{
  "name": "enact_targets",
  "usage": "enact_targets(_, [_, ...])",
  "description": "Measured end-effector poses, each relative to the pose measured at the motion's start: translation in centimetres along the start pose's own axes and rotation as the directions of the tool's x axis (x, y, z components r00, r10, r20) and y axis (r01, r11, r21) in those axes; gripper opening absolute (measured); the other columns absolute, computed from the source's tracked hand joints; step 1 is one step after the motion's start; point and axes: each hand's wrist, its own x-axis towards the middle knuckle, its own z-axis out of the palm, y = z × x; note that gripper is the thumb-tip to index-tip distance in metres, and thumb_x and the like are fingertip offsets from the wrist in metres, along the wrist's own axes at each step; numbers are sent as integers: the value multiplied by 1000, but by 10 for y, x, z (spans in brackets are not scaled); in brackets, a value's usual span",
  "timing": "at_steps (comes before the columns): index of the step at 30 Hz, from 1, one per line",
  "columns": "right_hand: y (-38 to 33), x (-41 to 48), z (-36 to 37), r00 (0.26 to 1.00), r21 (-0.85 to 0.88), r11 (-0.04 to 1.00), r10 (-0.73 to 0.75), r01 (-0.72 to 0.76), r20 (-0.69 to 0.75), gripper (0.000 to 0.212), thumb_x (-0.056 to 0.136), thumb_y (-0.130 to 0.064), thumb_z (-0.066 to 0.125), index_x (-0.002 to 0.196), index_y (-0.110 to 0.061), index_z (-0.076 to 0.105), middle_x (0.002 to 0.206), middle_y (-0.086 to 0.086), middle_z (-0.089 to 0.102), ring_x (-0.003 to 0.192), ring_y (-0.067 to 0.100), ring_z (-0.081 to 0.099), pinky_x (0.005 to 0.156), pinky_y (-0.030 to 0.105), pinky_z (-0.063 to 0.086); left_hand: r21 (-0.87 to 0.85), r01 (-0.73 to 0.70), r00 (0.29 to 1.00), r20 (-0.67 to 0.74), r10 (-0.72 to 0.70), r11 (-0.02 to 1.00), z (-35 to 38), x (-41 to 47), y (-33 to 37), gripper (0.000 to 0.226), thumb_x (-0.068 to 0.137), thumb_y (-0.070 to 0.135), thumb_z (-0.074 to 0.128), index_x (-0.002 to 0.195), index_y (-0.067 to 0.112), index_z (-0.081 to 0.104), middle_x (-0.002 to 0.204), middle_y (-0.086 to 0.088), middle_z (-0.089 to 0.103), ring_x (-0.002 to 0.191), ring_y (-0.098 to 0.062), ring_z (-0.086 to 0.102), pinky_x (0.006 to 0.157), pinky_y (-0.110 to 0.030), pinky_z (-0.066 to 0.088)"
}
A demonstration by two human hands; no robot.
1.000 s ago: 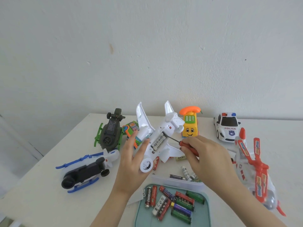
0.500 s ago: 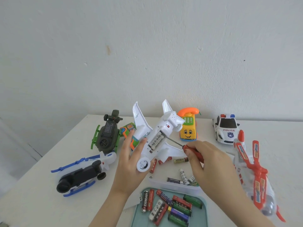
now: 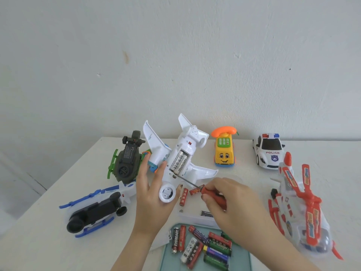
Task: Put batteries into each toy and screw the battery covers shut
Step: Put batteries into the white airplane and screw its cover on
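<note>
Between your two hands, over the white surface (image 3: 48, 241), the white plastic toy aeroplane (image 3: 190, 145) lies belly-up. Its long axis runs from the round nose at 7 o'clock to the tail at 1 o'clock. Your left hand (image 3: 154, 196) grips it from the 9 o'clock side, thumb on the belly and fingers behind the fuselage. Your right hand (image 3: 232, 204) has its fingers pinched on the red-handled screwdriver (image 3: 207, 191), whose thin shaft points toward 10 o'clock. The tip meets the aeroplane at the 7 o'clock end of the open bay, where two silver batteries (image 3: 178, 161) sit side by side along that axis. No cover lies over them, and where it is cannot be told. Any work at that end looks like your right hand's, being nearer.
</note>
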Motion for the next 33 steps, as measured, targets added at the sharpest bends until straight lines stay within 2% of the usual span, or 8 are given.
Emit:
enact_targets(4, [-6, 2, 3, 999, 31, 999, 11, -13, 41, 12, 90, -32, 55, 85, -21, 57, 82, -6, 58, 74, 10, 57, 69, 33, 50, 64, -34, 999, -18, 35, 997, -3, 1, -4, 71, 79, 30, 77, 138, 8, 44, 151, -21, 27, 142, -34, 29, 118, -33, 28])
enact_targets(6, [-8, 4, 5, 998, 33, 999, 22, -24, 54, 11, 90, -32, 53, 86, -22, 54, 83, -6, 56, 73, 10, 57, 69, 36, 50, 79, -48, 998, -29, 50, 996, -4, 4, -3, 67, 82, 32, 73, 138, 7, 45, 150, -21, 27, 141, -34, 29, 118, -32, 27])
enact_targets(10, [-11, 8, 15, 999, 30, 999, 36, -37, 38, 15, 92, -31, 52, 84, -21, 43, 80, -8, 52, 72, 13, 52, 66, 38, 48, 107, -68, 994, -75, 77, 992, 4, 11, 0, 65, 85, 27, 71, 139, 5, 42, 150, -20, 24, 145, -29, 25, 114, -45, 34])
enact_targets(14, [-11, 8, 27, 997, 116, 991, 66, -62, -36, 10, 93, -26, 52, 87, -20, 47, 84, -9, 55, 74, 8, 53, 68, 32, 47, 128, -47, 993, -101, 60, 991, 10, 20, 2, 70, 81, 22, 75, 140, 7, 41, 150, -19, 23, 147, -22, 20, 103, -57, 42])
enact_targets(18, [-7, 5, 33, 993, 173, 982, 95, -81, -74, 7, 94, -27, 52, 89, -22, 49, 86, -10, 57, 79, 4, 52, 65, 16, 41, 143, -27, 993, -111, 43, 989, 15, 22, 1, 69, 81, 24, 75, 139, 7, 42, 151, -17, 23, 140, -32, 28, 99, -58, 44])
enact_targets(24, [5, 3, 33, 992, 184, 978, 108, -95, -62, 10, 94, -27, 51, 86, -23, 49, 76, -11, 54, 70, 6, 50, 60, 19, 37, 155, -95, 994, -46, 103, 983, 18, 21, -7, 63, 87, 32, 67, 140, 10, 41, 150, -20, 25, 137, -39, 33, 100, -59, 42])
enact_targets(27, [10, 3, 30, 988, 199, 972, 139, -124, -64, 12, 93, -27, 53, 83, -26, 48, 71, -12, 55, 62, 6, 50, 56, 19, 34, 165, -117, 992, -26, 123, 979, 21, 20, -13, 63, 86, 31, 69, 138, 8, 43, 149, -21, 27, 140, -37, 30, 104, -57, 39])
enact_targets(33, [7, 8, 19, 995, 260, 962, 99, -88, -28, 10, 91, -20, 59, 81, -20, 56, 69, -8, 58, 60, 7, 55, 52, 16, 42, 102, -123, 992, -15, 125, 987, 20, 23, -17, 60, 89, 35, 65, 138, 9, 44, 149, -20, 26, 148, -20, 17, 96, -61, 45])
